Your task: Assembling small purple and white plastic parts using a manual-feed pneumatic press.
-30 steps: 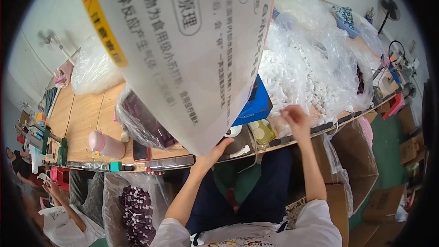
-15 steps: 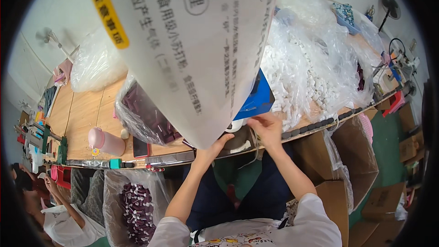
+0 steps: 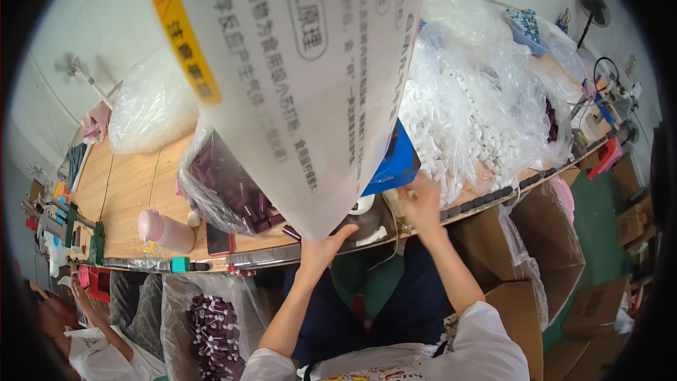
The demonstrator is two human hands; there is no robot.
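Hands first: left hand point(image 3: 321, 250) is up at the bottom corner of a big white printed sheet point(image 3: 303, 77), fingers pinching its lower edge right over the table point(image 3: 134, 190) edge. That sheet hangs close to the camera and fills most of the upper middle, with a yellow strip point(image 3: 185, 35) running down its left side.

Right hand point(image 3: 421, 202) is just right of the sheet's bottom corner, at the table edge, next to a blue box point(image 3: 395, 162). Its fingers are curled down toward something small, but I can't tell if they actually grip anything, it's too hidden.

Other stuff around:
- clear bag of dark purple pieces point(image 3: 226, 190) on the table, left of the sheet, partly behind it
- pink bottle point(image 3: 166, 231) lying on its side near the table's front edge, further left
- huge heap of clear bags with white pieces point(image 3: 486, 120) on the right half of the table
- another bag of purple and white pieces point(image 3: 211, 331) below the table, left of the person's legs
- brown cartons point(image 3: 536, 268) on the floor to the right
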